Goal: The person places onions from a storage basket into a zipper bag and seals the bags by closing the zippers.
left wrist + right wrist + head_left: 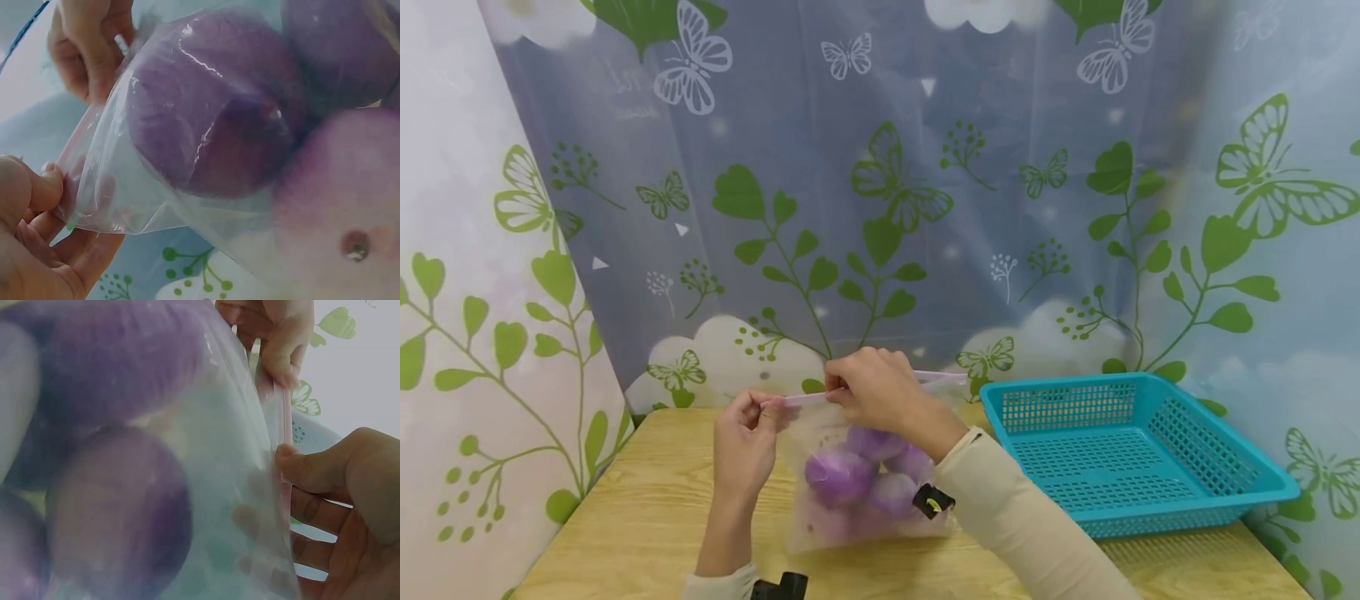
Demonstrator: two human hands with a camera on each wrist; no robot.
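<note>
A clear zip bag (pixel 820 529) stands over the wooden table, its zip strip along the top. Several round purple-and-white things, resembling turnips or onions (pixel 841 475), fill it; the plastic blurs them. At the bag's left top corner, my left hand (pixel 743 446) pinches the zip strip between thumb and fingers. My right hand (pixel 880 392) grips the same strip a little further right. In the right wrist view, the right thumb (pixel 312 469) presses the near side of the strip, with fingers behind the plastic. The left wrist view shows a small round vent (pixel 356 245) in the bag.
A turquoise perforated basket (pixel 1138 379) stands on the table (pixel 647 492) to the right of the bag. Behind the table hangs a curtain (pixel 985 242) printed with leaves and butterflies. The right sleeve (pixel 1022 517) reaches across in front of the basket's near left corner.
</note>
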